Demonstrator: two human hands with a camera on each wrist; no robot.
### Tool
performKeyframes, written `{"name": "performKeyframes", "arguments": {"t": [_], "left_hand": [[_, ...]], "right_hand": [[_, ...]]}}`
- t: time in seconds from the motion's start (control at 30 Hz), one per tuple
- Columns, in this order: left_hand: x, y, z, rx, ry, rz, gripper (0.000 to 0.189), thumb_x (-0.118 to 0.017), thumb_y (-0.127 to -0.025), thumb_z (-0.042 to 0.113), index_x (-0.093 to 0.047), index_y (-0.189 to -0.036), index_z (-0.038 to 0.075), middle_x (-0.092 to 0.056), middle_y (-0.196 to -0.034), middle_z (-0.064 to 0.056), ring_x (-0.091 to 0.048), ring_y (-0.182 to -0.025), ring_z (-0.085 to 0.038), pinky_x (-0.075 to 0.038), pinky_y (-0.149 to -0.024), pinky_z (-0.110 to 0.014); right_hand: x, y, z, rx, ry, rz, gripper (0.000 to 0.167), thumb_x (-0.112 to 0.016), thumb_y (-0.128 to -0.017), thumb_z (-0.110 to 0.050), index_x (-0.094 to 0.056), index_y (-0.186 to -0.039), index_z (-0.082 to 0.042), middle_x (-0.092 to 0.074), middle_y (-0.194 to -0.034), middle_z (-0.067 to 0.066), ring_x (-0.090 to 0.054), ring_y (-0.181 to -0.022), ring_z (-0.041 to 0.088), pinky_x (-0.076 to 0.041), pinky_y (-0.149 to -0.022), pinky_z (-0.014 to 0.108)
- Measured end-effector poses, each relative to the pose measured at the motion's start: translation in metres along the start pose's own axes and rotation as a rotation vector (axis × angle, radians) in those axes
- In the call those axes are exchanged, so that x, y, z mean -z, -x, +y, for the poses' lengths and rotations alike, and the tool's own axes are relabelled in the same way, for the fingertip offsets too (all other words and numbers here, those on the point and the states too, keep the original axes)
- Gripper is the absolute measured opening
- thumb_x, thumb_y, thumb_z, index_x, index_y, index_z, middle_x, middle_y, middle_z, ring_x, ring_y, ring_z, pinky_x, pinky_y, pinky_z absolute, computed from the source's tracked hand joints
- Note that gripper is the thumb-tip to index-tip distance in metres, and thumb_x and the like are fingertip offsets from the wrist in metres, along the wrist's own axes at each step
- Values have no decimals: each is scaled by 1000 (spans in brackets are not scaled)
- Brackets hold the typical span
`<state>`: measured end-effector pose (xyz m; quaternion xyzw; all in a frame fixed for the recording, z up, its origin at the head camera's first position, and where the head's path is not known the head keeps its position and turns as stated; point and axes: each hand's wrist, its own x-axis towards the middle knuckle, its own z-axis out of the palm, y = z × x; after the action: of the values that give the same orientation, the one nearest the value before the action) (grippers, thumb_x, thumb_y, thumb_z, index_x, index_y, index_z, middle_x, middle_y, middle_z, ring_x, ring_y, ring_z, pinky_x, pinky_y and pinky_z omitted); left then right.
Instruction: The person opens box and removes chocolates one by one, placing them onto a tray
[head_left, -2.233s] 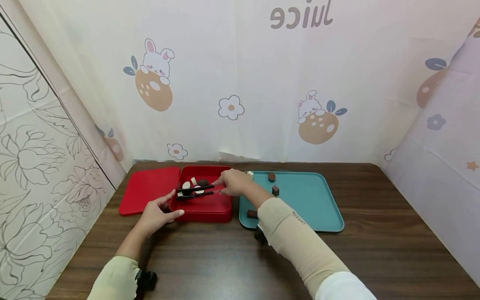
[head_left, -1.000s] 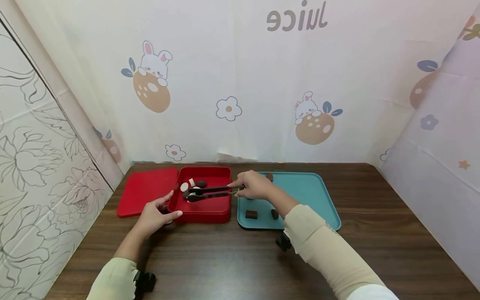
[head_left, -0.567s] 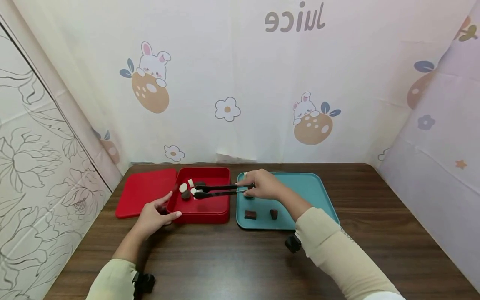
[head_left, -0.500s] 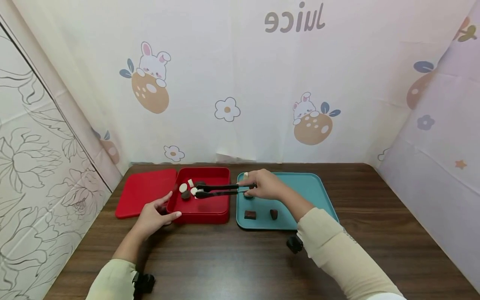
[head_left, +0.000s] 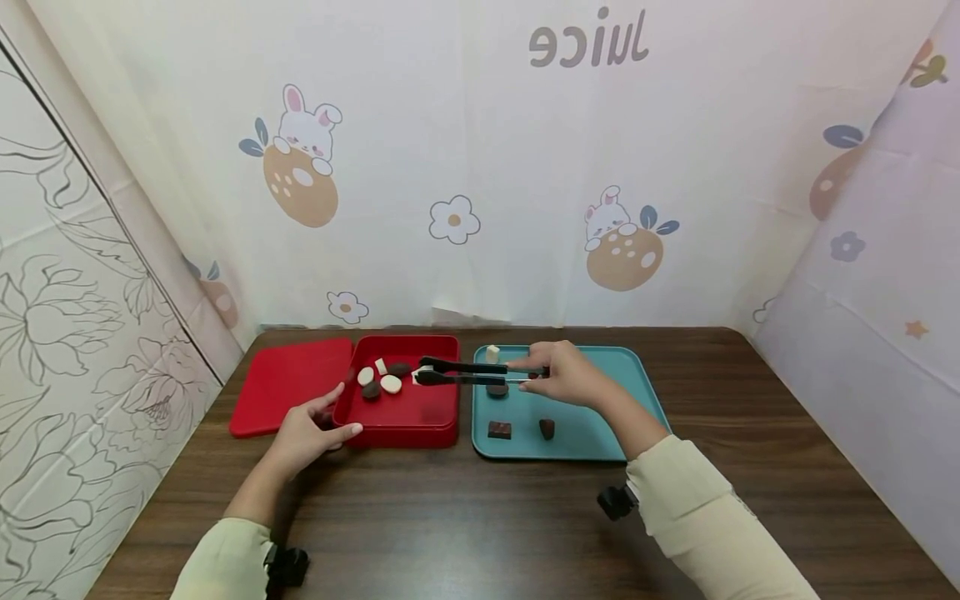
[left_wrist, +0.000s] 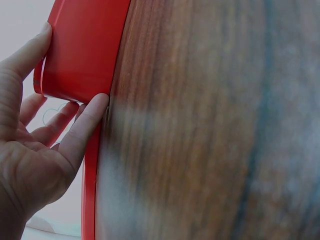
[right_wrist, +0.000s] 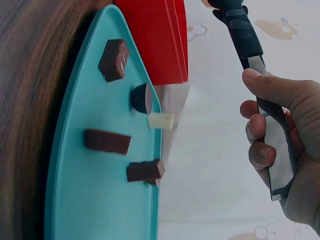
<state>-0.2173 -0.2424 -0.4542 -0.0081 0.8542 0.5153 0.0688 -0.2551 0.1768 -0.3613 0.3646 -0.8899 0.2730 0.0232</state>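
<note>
Chocolates [head_left: 391, 384] in box [head_left: 408, 436]: head view only

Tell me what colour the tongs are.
Black, with silvery metal parts; the tongs show best in the right wrist view.

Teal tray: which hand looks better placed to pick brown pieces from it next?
Likely the right hand: it holds the black tongs and is nearer the brown pieces on the teal tray, while the left hand touches the red box.

A brown wood-grain table [head_left: 465, 517] is supporting three items along its far side — a flat red lid [head_left: 288, 375] is lying at left, a red box [head_left: 408, 437] is sitting just beside it, and a teal tray [head_left: 581, 435] is resting right of the box.
</note>
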Motion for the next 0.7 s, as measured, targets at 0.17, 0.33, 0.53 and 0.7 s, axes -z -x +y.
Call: {"name": "performKeyframes", "arguments": {"t": [0.17, 0.33, 0.53, 0.7], "left_hand": [[0, 1, 0, -2, 2, 6, 91, -82, -79, 38, -34, -153, 18, -48, -137, -25, -57, -104, -28, -58, -72, -31], [-1, 2, 0, -8, 11, 11, 90, -82, -79, 37, -34, -153, 18, -46, -139, -26, -57, -106, -29, -58, -72, -31], [-1, 2, 1, -9, 16, 11, 91, -82, -78, 38, -34, -152, 17, -47, -138, -26, -56, -108, -30, -58, -72, -31], [-1, 2, 1, -10, 12, 9, 91, -82, -79, 38, -34, -153, 17, -47, -138, -26, -55, -108, -30, -58, -72, -32]], "right_hand": [[3, 14, 4, -18, 30, 19, 36, -76, -85, -9, -70, -120, -8, -47, -71, -7, -39, -58, 8, -39, -50, 25], [6, 28, 10, -48, 21, 33, 36, -75, -86, -9, -70, -121, -7, -47, -71, -8, -40, -56, 11, -38, -50, 26], [12, 45, 14, -110, -27, 64, 37, -75, -85, -8, -69, -122, -6, -46, -71, -6, -38, -55, 10, -37, -49, 26], [15, 58, 16, -146, -18, 100, 39, -75, -86, -8, -67, -124, -5, -44, -70, -6, -36, -53, 10, -37, -49, 25]]}}
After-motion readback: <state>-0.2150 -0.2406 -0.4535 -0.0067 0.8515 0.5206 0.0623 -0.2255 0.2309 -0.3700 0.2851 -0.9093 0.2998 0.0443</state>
